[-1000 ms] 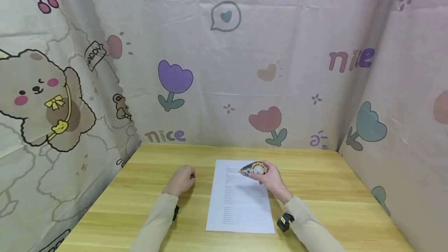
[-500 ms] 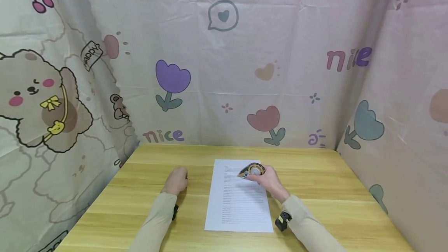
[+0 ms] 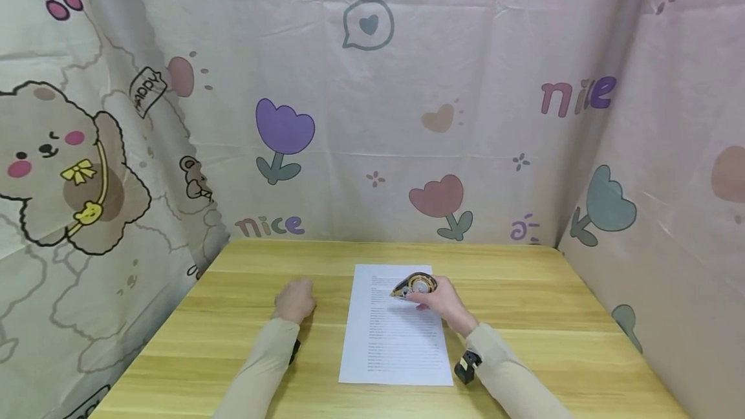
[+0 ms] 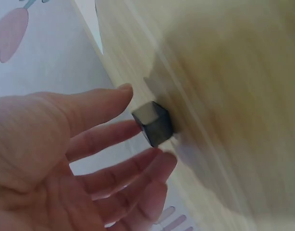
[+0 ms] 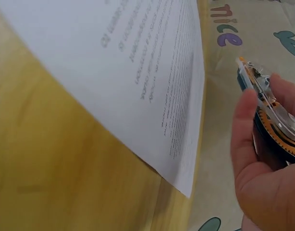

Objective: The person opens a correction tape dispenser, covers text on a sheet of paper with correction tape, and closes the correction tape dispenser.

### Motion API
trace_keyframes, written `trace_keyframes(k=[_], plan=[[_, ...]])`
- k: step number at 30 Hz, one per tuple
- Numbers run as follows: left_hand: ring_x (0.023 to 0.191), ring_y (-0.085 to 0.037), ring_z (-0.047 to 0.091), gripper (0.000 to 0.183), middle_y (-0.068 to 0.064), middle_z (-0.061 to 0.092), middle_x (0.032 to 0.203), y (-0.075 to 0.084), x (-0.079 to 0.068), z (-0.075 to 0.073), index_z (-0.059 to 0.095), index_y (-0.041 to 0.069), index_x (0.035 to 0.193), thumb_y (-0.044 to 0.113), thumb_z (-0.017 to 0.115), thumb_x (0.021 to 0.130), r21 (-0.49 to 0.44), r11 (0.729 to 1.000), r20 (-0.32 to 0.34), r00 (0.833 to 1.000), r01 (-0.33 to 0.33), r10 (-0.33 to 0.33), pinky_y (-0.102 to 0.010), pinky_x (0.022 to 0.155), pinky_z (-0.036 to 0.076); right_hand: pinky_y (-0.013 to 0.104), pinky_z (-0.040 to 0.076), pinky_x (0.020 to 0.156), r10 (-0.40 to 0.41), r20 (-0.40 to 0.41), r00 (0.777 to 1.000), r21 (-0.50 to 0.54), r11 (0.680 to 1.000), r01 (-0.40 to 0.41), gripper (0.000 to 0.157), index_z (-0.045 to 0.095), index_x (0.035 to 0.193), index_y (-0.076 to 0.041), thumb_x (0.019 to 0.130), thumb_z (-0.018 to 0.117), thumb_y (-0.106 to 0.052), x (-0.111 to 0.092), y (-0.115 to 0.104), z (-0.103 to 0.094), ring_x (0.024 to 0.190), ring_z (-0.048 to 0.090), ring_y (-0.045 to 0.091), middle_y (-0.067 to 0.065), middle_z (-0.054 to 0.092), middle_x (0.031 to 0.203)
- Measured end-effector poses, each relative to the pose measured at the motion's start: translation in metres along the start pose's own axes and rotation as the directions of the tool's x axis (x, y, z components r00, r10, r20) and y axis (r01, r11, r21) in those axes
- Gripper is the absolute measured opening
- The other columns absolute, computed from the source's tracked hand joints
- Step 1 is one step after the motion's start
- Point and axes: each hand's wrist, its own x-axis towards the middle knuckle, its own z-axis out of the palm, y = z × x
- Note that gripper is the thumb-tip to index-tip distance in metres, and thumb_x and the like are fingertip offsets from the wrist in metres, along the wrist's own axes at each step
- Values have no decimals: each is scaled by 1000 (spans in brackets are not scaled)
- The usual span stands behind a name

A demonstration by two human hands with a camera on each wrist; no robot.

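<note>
In the head view my right hand [image 3: 445,302] grips a correction tape [image 3: 416,284] between thumb and fingers, its orange tip pointing left over a printed sheet of paper [image 3: 396,361]. Its clear casing and toothed orange wheel show in the right wrist view. My left hand [image 3: 295,300] is low over the table, left of the sheet. The left wrist view has a small dark see-through cap [image 4: 157,127] at the tabletop, just beyond the fingertips. There the thumb is spread away from the cap, and the loosely bent fingers lie right beside it. In the head view the left hand hides the cap.
The paper lies flat on a wood-grain table [image 3: 512,290]. Patterned cloth [image 3: 361,89] hangs behind the table and along both sides. A small black wrist camera [image 3: 467,367] is strapped at the right sleeve.
The dark cap showed at my left fingertips a second ago; that hand has drawn a little left and the thumb is off the cap. My right hand has shifted slightly left and down with the correction tape.
</note>
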Motion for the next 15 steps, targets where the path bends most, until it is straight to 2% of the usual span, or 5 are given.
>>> trace_keyframes(k=[4, 8, 12, 15], plan=[[65, -24, 55, 18, -8, 60, 71, 7, -1, 1, 63, 6, 77, 18, 76, 83, 94, 995, -81, 996, -19, 27, -42, 57, 52, 35, 61, 60, 12, -30, 999, -27, 1000, -13, 34, 70, 105, -4, 78, 83, -20, 0, 0, 2, 82, 71, 27, 8, 75, 90], [76, -32, 60, 21, -12, 64, 79, 15, 0, 5, 66, 6, 79, 23, 78, 80, 105, 994, -137, 989, -33, 47, -53, 70, 53, 36, 61, 62, 32, -54, 998, -45, 998, -35, 36, 70, 103, -4, 77, 84, -25, 0, -1, 4, 73, 71, 22, 7, 75, 86], [78, -33, 60, 21, -12, 64, 80, 24, -1, 10, 63, 8, 76, 23, 77, 81, 87, 994, -146, 986, -72, 84, -53, 70, 53, 37, 62, 66, 45, -50, 998, -38, 998, -47, 37, 70, 102, -3, 76, 84, -24, 1, 0, 4, 68, 71, 21, 7, 75, 84], [75, -31, 60, 21, -12, 64, 79, 31, -2, 13, 64, 7, 77, 23, 77, 81, 71, 989, -145, 979, -132, 141, -48, 65, 55, 37, 62, 65, 44, -43, 998, -47, 998, -46, 34, 70, 101, -3, 76, 84, -22, 2, 1, 4, 67, 70, 20, 7, 74, 83]])
